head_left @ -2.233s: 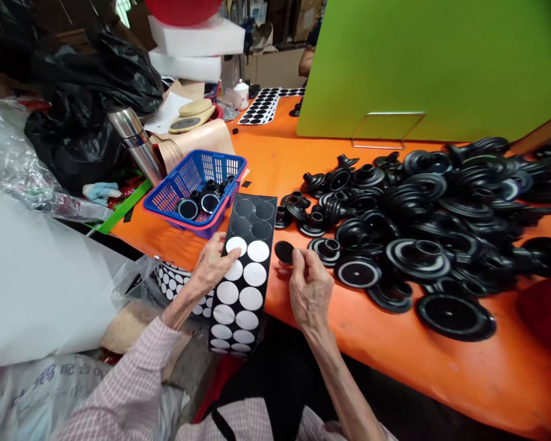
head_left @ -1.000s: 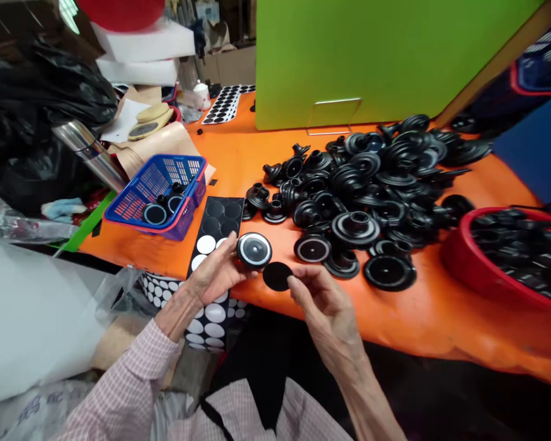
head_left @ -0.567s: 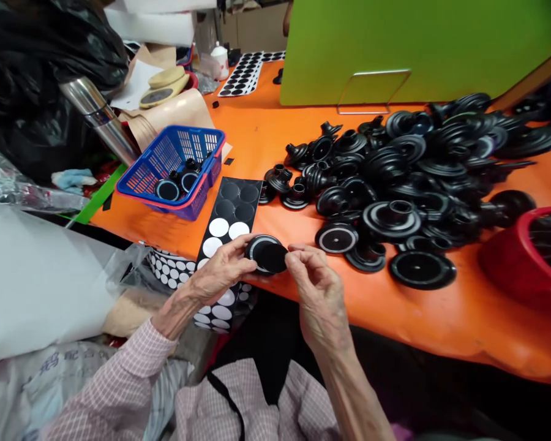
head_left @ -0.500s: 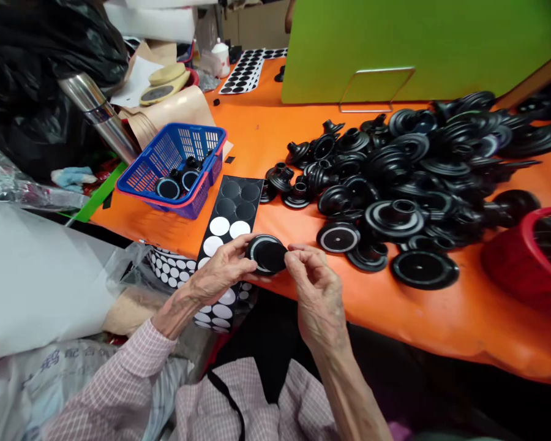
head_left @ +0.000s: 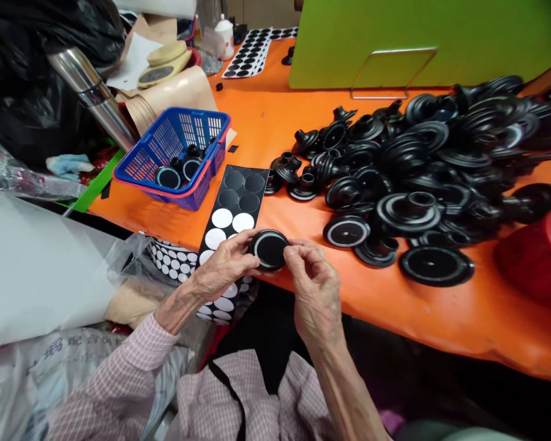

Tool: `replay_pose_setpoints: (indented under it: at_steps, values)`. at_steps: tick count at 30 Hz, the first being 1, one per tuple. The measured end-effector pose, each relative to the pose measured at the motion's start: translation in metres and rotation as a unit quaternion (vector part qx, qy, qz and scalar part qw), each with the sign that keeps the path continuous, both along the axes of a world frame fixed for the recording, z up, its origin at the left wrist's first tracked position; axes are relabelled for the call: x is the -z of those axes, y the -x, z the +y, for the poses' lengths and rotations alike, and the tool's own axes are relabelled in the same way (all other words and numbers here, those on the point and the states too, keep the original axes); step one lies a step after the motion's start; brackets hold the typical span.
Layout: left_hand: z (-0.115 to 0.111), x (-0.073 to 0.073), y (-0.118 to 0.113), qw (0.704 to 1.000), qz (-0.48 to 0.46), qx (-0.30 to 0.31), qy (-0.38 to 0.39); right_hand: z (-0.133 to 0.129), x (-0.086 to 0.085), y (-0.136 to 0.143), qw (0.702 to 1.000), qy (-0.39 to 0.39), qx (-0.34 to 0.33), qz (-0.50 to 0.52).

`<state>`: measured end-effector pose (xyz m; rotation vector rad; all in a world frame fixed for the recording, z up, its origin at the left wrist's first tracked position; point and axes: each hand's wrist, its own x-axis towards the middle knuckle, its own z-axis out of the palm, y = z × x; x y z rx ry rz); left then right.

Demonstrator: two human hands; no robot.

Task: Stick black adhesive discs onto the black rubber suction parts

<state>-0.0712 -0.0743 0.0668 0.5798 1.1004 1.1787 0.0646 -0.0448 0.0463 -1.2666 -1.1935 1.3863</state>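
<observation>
My left hand (head_left: pixel 227 260) grips a black round plastic part (head_left: pixel 252 248) by its left edge, flat face up. A round black sticker (head_left: pixel 272 251) lies over the middle of that face, inside a pale ring. At the right rim, my right hand (head_left: pixel 316 285) is closed in a pinch at the sticker's edge; the exact contact is hidden by the fingertips. Just left of the part, a black sticker sheet (head_left: pixel 236 202) hangs over the table edge, with white circles where stickers are gone and several black stickers at its far end.
A heap of black round parts (head_left: pixel 408 159) covers the right of the orange table (head_left: pixel 275 128). A red basket (head_left: pixel 532 257) stands at the right edge. To the left are a blue basket (head_left: pixel 133 159) holding several parts and a steel flask (head_left: pixel 94 95). A green board (head_left: pixel 371 37) stands behind.
The sticker, earlier offset to the right over the rim, now sits centred inside the ring. Both hands stay nearly in place, and the view has shifted slightly.
</observation>
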Motion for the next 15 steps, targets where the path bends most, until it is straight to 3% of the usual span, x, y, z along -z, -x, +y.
replay_pose_setpoints:
  at_steps: [7, 15]
  values:
    - [0.000, 0.003, 0.000, 1.000, -0.002, -0.007, 0.003, 0.000, 0.006, 0.003, 1.000, -0.009, 0.004, -0.005]
    - [-0.003, 0.014, 0.002, 1.000, -0.007, -0.011, -0.021, -0.005, 0.011, 0.008, 0.995, -0.080, 0.019, -0.064]
